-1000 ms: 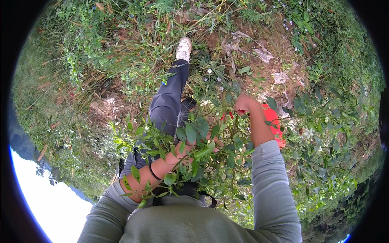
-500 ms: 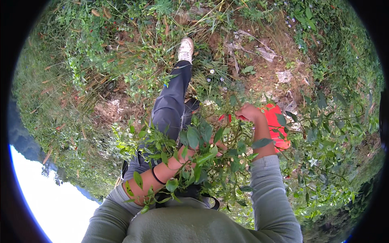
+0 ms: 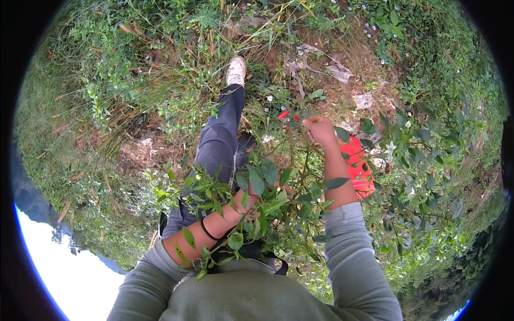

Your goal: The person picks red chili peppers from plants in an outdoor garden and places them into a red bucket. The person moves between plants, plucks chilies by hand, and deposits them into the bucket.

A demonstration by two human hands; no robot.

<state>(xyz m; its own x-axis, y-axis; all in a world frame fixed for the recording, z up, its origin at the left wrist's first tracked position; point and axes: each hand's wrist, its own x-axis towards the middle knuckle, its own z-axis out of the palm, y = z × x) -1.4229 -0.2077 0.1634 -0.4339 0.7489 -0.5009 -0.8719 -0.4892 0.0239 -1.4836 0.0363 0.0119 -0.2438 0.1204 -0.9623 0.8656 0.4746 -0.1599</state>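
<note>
A leafy plant (image 3: 276,203) with green and red peppers (image 3: 282,115) spreads in front of me. My left hand (image 3: 246,200) is sunk in its leaves, fingers partly hidden and curled, on what I cannot make out; a black band circles that wrist. My right hand (image 3: 320,128) is higher, its fingertips pinched on a thin stem beside the red peppers. Behind my right forearm a red container (image 3: 358,170) lies low, partly screened by leaves.
My leg in dark trousers and white shoe (image 3: 236,72) stretches ahead on weedy ground. Torn pale sheeting (image 3: 338,72) lies on reddish soil (image 3: 144,150) among grass and small flowers. Dense plants surround me, with sky at the lower left edge.
My right hand has moved up and slightly left, and red peppers near its fingers now stand higher. My left hand has stayed among the leaves.
</note>
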